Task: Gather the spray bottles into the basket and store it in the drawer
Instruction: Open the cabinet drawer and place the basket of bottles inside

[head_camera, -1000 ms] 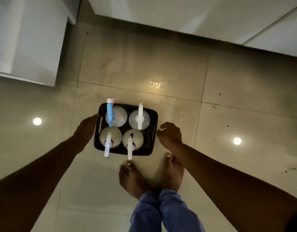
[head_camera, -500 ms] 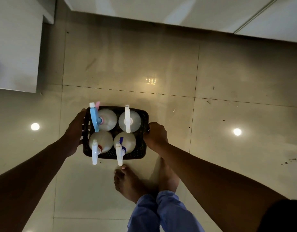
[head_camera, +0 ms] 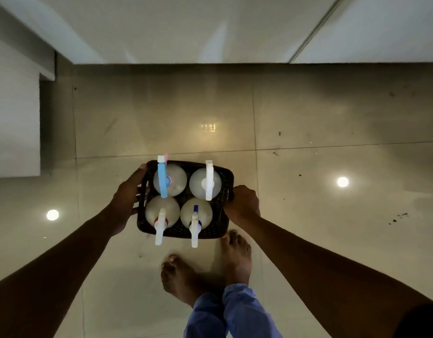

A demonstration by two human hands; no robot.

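Note:
A black perforated basket (head_camera: 225, 223) holds several pale spray bottles standing upright. One bottle at the far left has a blue trigger head (head_camera: 162, 179); the far right one has a white head (head_camera: 209, 181). Two near bottles (head_camera: 161, 213) (head_camera: 195, 215) have white nozzles that stick out over the near rim. My left hand (head_camera: 127, 198) grips the basket's left side. My right hand (head_camera: 243, 203) grips its right side. The basket appears held above the floor, in front of my feet.
Glossy beige floor tiles (head_camera: 308, 118) reflect ceiling lights. White cabinet fronts (head_camera: 186, 28) run along the far side, and another white unit (head_camera: 13, 118) stands at the left. My bare feet (head_camera: 235, 259) are just behind the basket.
My right hand has closed on the basket's right side, and both hands now hold it. The view has shifted, so the cabinets ahead show more.

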